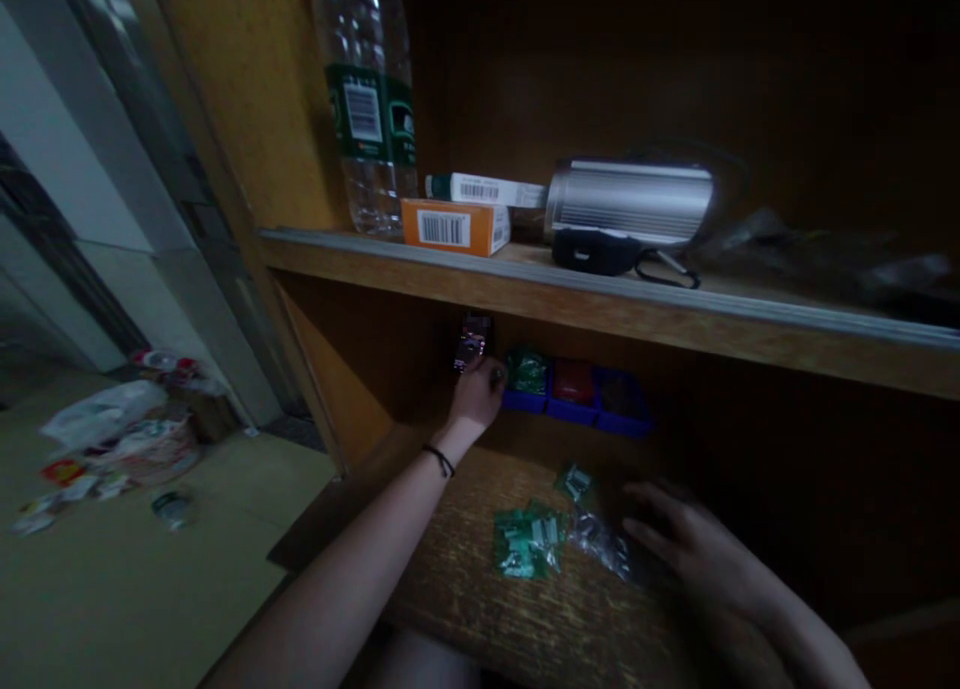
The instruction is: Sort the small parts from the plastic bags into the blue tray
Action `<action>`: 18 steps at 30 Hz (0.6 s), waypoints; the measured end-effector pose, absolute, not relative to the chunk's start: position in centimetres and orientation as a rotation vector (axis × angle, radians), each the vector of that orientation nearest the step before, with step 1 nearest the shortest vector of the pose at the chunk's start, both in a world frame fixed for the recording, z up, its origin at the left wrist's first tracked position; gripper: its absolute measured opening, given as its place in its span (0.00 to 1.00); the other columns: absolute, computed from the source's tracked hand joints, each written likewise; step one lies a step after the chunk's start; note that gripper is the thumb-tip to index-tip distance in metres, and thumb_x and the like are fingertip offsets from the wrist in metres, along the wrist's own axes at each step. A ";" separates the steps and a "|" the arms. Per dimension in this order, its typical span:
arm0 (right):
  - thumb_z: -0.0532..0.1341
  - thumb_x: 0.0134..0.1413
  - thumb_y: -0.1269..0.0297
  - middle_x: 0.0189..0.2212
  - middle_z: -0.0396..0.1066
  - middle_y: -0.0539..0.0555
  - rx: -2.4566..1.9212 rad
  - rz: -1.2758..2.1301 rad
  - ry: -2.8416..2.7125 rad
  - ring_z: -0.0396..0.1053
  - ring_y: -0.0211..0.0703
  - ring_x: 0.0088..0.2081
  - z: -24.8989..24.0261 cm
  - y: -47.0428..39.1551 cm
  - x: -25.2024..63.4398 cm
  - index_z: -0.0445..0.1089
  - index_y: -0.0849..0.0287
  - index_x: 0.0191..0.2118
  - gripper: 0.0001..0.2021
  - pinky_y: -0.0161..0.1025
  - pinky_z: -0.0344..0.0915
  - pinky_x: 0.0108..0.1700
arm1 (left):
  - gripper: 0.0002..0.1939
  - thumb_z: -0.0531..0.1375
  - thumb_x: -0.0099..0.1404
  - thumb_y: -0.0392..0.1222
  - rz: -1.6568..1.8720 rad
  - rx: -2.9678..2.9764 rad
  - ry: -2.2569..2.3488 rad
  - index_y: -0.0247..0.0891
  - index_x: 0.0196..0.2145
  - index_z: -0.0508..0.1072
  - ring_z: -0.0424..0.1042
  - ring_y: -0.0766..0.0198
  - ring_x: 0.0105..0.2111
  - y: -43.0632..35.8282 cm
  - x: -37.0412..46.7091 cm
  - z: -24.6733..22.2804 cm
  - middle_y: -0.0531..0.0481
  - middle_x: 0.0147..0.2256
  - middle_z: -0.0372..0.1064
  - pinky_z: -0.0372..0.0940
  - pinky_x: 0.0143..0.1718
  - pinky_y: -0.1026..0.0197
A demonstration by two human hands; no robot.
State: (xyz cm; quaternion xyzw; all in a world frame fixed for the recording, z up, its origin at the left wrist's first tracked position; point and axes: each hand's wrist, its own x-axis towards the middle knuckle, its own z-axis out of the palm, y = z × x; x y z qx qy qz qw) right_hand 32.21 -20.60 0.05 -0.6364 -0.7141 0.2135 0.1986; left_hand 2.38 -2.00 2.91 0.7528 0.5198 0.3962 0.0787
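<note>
My left hand [478,397] reaches into the lower compartment, its fingers closed at the lower end of a small dark, shiny packet [472,341] with pinkish print. What exactly the packet is I cannot make out. Just right of that hand stand blue plastic bins [571,411] in a row, holding green packets [527,371], a red item [574,381] and something dark. My right hand [694,539] is held over the wooden board with fingers apart, beside a crumpled clear plastic bag [602,544]. Small green packets [529,541] lie left of the bag, another green packet [576,482] behind it.
Above my hands runs a shelf edge [600,294]. On it stand a plastic bottle [371,109], an orange box [455,227], a white box [487,189], a silver cylinder [630,201] and a black case [594,252]. Litter and a plastic bag [109,414] lie on the floor at left.
</note>
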 end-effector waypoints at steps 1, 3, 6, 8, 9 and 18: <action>0.61 0.57 0.44 0.57 0.72 0.62 -1.825 0.587 -2.005 0.69 0.59 0.57 -0.3 -21.0 32.4 0.73 0.55 0.56 0.27 0.53 0.64 0.60 | 0.09 0.56 0.68 0.31 1.164 2.322 1.558 0.36 0.42 0.75 0.74 0.59 0.45 -1.3 3.1 3.1 0.43 0.44 0.72 0.68 0.49 0.59; 0.60 0.57 0.42 0.57 0.72 0.63 -1.876 0.611 -1.998 0.69 0.59 0.57 -1.0 -21.7 32.7 0.73 0.56 0.56 0.28 0.52 0.65 0.59 | 0.13 0.53 0.68 0.27 1.027 2.461 1.593 0.35 0.45 0.74 0.74 0.58 0.48 -0.5 4.3 3.4 0.41 0.47 0.71 0.68 0.50 0.59; 0.56 0.61 0.45 0.54 0.74 0.62 -1.849 0.677 -2.007 0.73 0.56 0.54 -1.6 -22.0 32.5 0.74 0.55 0.54 0.24 0.47 0.69 0.56 | 0.20 0.49 0.66 0.22 0.653 2.600 1.669 0.33 0.48 0.74 0.76 0.57 0.47 -0.1 5.7 4.0 0.37 0.51 0.70 0.70 0.47 0.59; 0.55 0.64 0.48 0.52 0.75 0.60 -1.824 0.669 -2.026 0.74 0.54 0.52 -1.6 -22.0 32.2 0.75 0.54 0.52 0.21 0.45 0.69 0.55 | 0.20 0.49 0.65 0.21 0.479 2.625 1.681 0.32 0.46 0.76 0.77 0.55 0.45 0.2 6.3 4.4 0.34 0.49 0.73 0.71 0.45 0.58; 0.54 0.64 0.50 0.51 0.76 0.60 -1.813 0.654 -2.036 0.74 0.53 0.52 -1.6 -22.0 32.0 0.76 0.53 0.51 0.20 0.45 0.70 0.54 | 0.20 0.49 0.65 0.22 0.433 2.622 1.682 0.31 0.45 0.77 0.78 0.54 0.44 0.4 6.5 4.5 0.33 0.47 0.74 0.72 0.45 0.57; 0.59 0.58 0.44 0.64 0.65 0.57 -1.888 0.628 -2.098 0.59 0.61 0.66 -1.7 -23.7 33.9 0.72 0.47 0.59 0.26 0.58 0.57 0.67 | 0.16 0.53 0.65 0.28 0.202 2.574 1.706 0.28 0.45 0.78 0.77 0.47 0.48 2.6 6.6 4.8 0.29 0.45 0.76 0.72 0.49 0.52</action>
